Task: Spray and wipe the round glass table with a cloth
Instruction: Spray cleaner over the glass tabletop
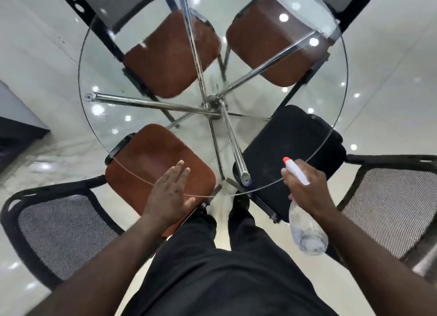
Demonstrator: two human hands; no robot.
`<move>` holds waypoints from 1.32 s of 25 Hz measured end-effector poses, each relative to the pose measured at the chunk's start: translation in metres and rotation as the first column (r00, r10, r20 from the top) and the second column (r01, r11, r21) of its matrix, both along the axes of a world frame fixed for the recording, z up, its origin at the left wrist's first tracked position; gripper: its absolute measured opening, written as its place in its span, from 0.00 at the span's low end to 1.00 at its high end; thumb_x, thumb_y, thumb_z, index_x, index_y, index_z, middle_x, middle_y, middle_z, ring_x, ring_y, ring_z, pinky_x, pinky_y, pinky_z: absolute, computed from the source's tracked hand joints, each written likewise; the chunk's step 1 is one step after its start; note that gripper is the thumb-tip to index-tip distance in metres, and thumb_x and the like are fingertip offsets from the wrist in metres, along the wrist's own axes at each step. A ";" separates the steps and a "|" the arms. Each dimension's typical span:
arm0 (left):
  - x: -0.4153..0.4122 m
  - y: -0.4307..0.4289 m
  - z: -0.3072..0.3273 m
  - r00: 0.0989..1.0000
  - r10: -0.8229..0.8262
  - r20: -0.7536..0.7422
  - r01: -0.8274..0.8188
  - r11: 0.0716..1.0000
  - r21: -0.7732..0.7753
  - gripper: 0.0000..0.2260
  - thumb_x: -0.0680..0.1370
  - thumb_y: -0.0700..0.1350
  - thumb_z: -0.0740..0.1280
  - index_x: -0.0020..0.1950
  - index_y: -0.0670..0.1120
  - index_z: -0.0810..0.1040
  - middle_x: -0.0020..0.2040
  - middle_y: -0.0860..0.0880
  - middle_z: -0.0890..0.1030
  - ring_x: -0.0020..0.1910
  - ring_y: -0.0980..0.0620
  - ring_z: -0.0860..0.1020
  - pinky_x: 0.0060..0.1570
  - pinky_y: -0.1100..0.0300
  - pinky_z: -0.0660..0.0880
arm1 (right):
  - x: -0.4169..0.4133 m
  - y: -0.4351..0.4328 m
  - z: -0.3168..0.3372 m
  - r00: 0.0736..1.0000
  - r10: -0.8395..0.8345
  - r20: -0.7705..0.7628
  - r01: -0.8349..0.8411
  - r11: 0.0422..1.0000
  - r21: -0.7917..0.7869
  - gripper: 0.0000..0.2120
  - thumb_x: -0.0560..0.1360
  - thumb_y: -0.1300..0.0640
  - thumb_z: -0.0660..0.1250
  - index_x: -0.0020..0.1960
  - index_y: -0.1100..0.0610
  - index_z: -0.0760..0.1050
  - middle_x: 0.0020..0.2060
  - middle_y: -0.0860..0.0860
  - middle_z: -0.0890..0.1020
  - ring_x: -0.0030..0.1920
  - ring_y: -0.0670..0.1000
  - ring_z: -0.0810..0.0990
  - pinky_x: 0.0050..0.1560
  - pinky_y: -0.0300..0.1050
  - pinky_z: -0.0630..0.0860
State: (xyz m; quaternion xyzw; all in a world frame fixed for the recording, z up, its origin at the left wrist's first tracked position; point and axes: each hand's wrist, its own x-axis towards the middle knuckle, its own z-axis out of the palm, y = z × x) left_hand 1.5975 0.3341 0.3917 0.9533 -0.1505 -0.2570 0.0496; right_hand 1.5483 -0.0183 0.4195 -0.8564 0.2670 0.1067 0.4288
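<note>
Bottle held at the near rim of the glass counter.
Right hand grips the bottle by its neck, the orange-tipped nozzle jutting ahead of the knuckles over the glass. Left hand lies flat, fingers straight and close together, across the rim; whether it touches the glass is unclear. A brown seat shows beneath that palm.

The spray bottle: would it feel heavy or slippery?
Probably light: the spray bottle looks like thin clear plastic, held by the right hand alone. Its smooth round body could slip when wet and roll if laid down.
</note>
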 end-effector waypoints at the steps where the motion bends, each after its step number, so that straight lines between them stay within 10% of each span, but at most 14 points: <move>1: -0.004 0.004 0.001 1.000 -0.013 0.008 0.013 1.000 0.007 0.42 0.77 0.62 0.70 0.85 0.47 0.57 0.86 0.45 0.53 0.84 0.45 0.57 0.82 0.49 0.58 | -0.004 -0.006 0.001 0.998 -0.067 0.005 0.067 0.998 -0.010 0.12 0.80 0.51 0.70 0.44 0.59 0.78 0.35 0.59 0.81 0.36 0.64 0.82 0.39 0.65 0.84; 10: -0.011 0.045 -0.005 1.000 -0.031 -0.004 0.031 0.996 -0.080 0.44 0.77 0.59 0.71 0.85 0.46 0.53 0.86 0.45 0.53 0.84 0.46 0.55 0.83 0.50 0.55 | -0.029 0.078 0.010 0.953 0.292 -0.077 -0.299 0.948 -0.105 0.13 0.81 0.54 0.71 0.40 0.51 0.73 0.33 0.48 0.79 0.34 0.52 0.79 0.36 0.43 0.73; 16: -0.004 0.028 -0.003 0.992 -0.126 -0.003 0.123 0.975 -0.183 0.44 0.77 0.60 0.72 0.85 0.47 0.53 0.86 0.46 0.51 0.84 0.46 0.53 0.82 0.53 0.51 | -0.031 0.130 0.010 0.915 0.378 -0.141 -0.395 0.910 -0.123 0.15 0.78 0.44 0.62 0.40 0.54 0.71 0.35 0.50 0.80 0.34 0.54 0.79 0.38 0.55 0.79; 26: 0.036 -0.069 0.004 0.978 -0.207 -0.033 0.198 0.964 -0.179 0.43 0.78 0.59 0.71 0.85 0.48 0.51 0.86 0.46 0.48 0.84 0.43 0.52 0.82 0.51 0.51 | -0.041 0.008 -0.009 0.984 -0.042 -0.173 0.017 0.989 -0.144 0.17 0.81 0.54 0.70 0.36 0.53 0.71 0.32 0.51 0.79 0.35 0.54 0.79 0.36 0.45 0.72; 33: 0.087 -0.155 -0.005 0.977 -0.203 -0.060 0.198 0.976 -0.086 0.45 0.77 0.61 0.71 0.85 0.49 0.49 0.86 0.47 0.46 0.84 0.44 0.51 0.82 0.49 0.54 | 0.025 -0.110 0.004 0.961 -0.263 -0.080 0.260 0.964 -0.048 0.16 0.77 0.46 0.69 0.42 0.59 0.77 0.34 0.60 0.82 0.37 0.66 0.84 0.36 0.66 0.84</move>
